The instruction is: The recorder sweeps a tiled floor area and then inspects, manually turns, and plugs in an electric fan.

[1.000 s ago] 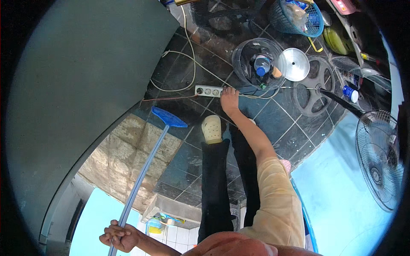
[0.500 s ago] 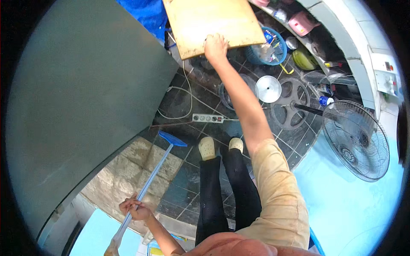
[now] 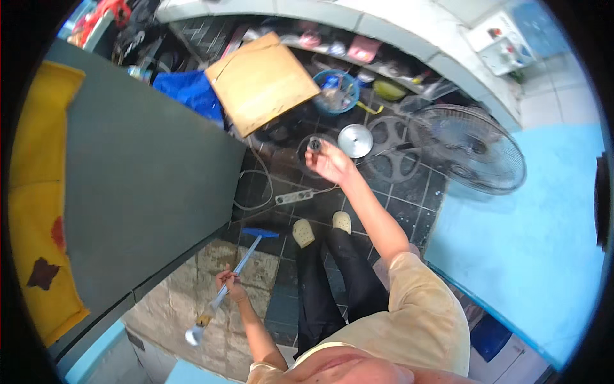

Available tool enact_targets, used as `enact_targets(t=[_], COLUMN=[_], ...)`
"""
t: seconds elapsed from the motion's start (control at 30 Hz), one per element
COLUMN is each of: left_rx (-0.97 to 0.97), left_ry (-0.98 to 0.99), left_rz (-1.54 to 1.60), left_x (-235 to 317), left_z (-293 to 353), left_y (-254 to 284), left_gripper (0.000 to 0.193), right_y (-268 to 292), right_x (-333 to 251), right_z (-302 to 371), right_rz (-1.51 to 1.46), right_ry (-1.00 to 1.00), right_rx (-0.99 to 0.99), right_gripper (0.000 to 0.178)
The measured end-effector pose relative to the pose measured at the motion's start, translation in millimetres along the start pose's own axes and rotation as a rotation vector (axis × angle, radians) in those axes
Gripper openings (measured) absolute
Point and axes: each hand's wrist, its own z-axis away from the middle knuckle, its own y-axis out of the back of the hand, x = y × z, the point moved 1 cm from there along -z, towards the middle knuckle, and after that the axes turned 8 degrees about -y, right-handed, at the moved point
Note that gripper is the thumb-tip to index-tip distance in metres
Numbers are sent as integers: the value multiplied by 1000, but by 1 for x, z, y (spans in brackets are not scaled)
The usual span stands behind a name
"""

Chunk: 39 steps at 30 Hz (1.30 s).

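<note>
My left hand (image 3: pixel 231 285) is closed round the pale handle of a floor squeegee (image 3: pixel 245 256), whose wide blue head rests on the floor at the edge of the worn tan tiles. My right hand (image 3: pixel 330 164) is raised in front of me, its fingers closed on a small dark cylinder (image 3: pixel 314 146) with a round end; its exact kind is unclear. Beyond that hand, a flat wooden board (image 3: pixel 262 83) leans or lies at the back, apart from my fingers. A round silver lid (image 3: pixel 355 141) lies just right of the hand.
A tall grey cabinet-like panel (image 3: pixel 147 173) fills the left. A standing fan (image 3: pixel 476 150) is at the right beside a light-blue surface (image 3: pixel 524 237). A power strip (image 3: pixel 294 197) with cables lies on the dark tiles. A blue basket (image 3: pixel 338 93) stands near the low shelf.
My right hand has left the board's near edge and come back toward me with the dark cylinder. The view has turned. My left hand keeps hold of the squeegee.
</note>
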Motion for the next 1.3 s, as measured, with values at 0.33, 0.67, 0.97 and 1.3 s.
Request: enact_targets(t=[0.33,0.67,0.97,1.3], left_rx=[-579,-979,-952,-426], left_ry=[136,94,-24,262], left_rz=[3,-66,-125,-86], left_x=[111,164,151,77], left_z=[79,211,283,371], left_y=[-155,-290,-357,-381], left_gripper=[7,13,18,18], right_y=[-105,-95,-61,35], right_x=[-89,-178,-310,-476], right_z=[290,542,654,567], right_rz=[126,374,551,847], right_ry=[278,500,765,622], right_rx=[-44,191,481,572], right_gripper=[15,17,16,14])
